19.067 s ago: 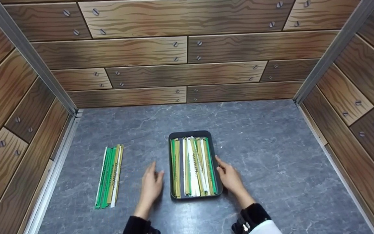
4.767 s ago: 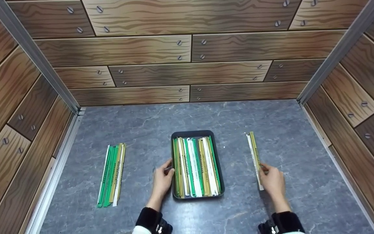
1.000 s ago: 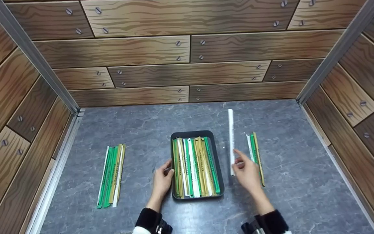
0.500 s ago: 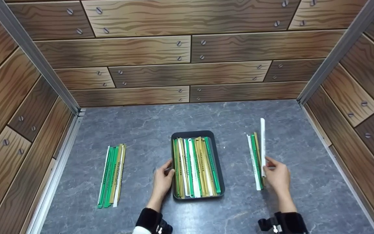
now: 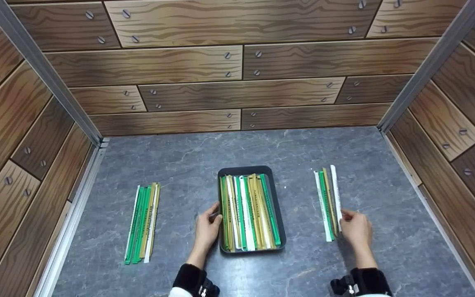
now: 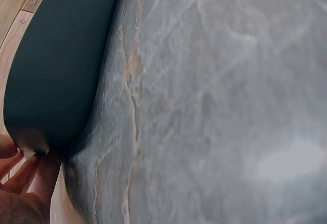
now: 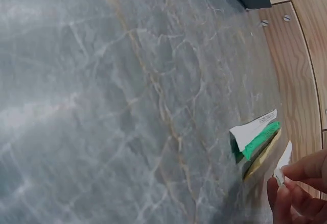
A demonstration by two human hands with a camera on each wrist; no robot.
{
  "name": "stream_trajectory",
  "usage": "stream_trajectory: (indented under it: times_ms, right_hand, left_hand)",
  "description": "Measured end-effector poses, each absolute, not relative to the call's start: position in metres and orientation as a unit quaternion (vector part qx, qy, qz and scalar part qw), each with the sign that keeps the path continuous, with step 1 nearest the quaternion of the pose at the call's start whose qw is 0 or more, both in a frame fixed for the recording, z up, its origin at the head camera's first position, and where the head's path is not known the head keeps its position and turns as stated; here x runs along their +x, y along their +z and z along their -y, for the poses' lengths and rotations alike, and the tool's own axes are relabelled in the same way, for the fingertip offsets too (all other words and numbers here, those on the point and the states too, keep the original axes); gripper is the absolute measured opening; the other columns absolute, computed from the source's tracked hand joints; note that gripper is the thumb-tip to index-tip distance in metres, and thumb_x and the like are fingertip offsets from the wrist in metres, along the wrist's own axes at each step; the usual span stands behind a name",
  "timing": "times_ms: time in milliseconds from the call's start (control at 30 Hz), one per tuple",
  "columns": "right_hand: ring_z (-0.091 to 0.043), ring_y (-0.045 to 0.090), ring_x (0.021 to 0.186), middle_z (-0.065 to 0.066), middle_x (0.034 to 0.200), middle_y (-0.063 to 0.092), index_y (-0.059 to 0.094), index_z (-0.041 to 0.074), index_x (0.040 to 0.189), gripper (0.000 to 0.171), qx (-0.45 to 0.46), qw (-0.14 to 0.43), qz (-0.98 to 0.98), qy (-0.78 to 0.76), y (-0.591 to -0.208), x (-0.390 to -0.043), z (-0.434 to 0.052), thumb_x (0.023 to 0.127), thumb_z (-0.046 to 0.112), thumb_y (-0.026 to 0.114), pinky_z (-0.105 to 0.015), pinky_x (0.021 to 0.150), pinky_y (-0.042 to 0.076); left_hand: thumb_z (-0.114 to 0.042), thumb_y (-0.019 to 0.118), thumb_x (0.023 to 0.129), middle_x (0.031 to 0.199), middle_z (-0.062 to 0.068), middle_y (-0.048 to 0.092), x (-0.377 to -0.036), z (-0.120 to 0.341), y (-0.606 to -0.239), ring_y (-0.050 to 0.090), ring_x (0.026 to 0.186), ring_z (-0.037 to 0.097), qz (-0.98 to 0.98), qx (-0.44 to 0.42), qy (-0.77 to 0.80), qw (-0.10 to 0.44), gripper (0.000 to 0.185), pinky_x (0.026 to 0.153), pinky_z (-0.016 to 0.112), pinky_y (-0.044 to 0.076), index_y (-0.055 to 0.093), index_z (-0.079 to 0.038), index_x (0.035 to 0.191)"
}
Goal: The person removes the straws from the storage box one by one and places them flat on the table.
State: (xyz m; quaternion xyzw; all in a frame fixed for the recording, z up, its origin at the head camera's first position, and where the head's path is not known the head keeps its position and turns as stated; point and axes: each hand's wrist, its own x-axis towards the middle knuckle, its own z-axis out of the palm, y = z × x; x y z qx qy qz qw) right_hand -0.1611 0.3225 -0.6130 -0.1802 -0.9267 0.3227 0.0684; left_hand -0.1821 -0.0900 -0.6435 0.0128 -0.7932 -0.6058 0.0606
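A dark tray (image 5: 248,169) in the middle of the grey surface holds several long paper-wrapped sticks, green, white and tan (image 5: 249,211). My left hand (image 5: 207,228) grips the tray's left rim, whose dark wall (image 6: 56,71) fills the left wrist view. To the right lies a small row of wrapped sticks (image 5: 325,203). My right hand (image 5: 356,230) pinches the near end of a white wrapped stick (image 5: 336,190) laid along the row's right side. The right wrist view shows fingertips (image 7: 301,170) pinching the white end (image 7: 282,161) beside the row's ends (image 7: 254,138).
A second bundle of green, white and tan wrapped sticks (image 5: 142,222) lies at the left, near a metal rail (image 5: 70,222). Wood-patterned walls (image 5: 237,66) close in the back and both sides of the grey marbled surface (image 5: 188,156).
My right hand carried the white stick from beside the tray to the right and lowered it onto the right side of the row. The left hand and tray stayed put.
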Motion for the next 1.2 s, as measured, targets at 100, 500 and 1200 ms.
stream_trajectory:
  times_ms: [100, 500, 1200]
  right_hand:
    - [-0.037, 0.064, 0.086, -0.018, 0.093, 0.07, 0.068, -0.004, 0.117, 0.033, -0.185, 0.059, 0.928, 0.317, -0.615, -0.161, -0.324, 0.086, 0.004, 0.06, -0.049, 0.072, 0.048]
    - [-0.031, 0.063, 0.083, -0.02, 0.099, 0.068, 0.066, -0.005, 0.12, 0.036, -0.193, 0.003, 0.924, 0.331, -0.616, -0.161, -0.326, 0.088, 0.005, 0.053, -0.039, 0.064, 0.048]
    - [-0.023, 0.065, 0.074, -0.016, 0.1, 0.068, 0.07, 0.0, 0.114, 0.033, 0.012, 0.127, 0.943, 0.307, -0.588, -0.165, -0.221, 0.081, -0.004, 0.065, -0.037, 0.061, 0.054]
  left_hand:
    - [0.006, 0.061, 0.089, 0.123, 0.025, 0.062, -0.182, 0.09, -0.643, 0.068, 0.096, 0.032, 0.793, 0.017, -0.606, 0.057, 0.042, 0.088, 0.041, 0.053, 0.057, 0.007, 0.131]
    - [0.008, 0.058, 0.091, 0.124, 0.027, 0.061, -0.182, 0.09, -0.643, 0.068, 0.096, 0.032, 0.788, 0.014, -0.614, 0.044, 0.042, 0.085, 0.041, 0.055, 0.055, 0.009, 0.133]
    - [0.007, 0.059, 0.09, 0.126, 0.026, 0.06, -0.181, 0.089, -0.641, 0.067, 0.099, 0.032, 0.791, 0.018, -0.609, 0.048, 0.042, 0.088, 0.042, 0.053, 0.056, 0.007, 0.133]
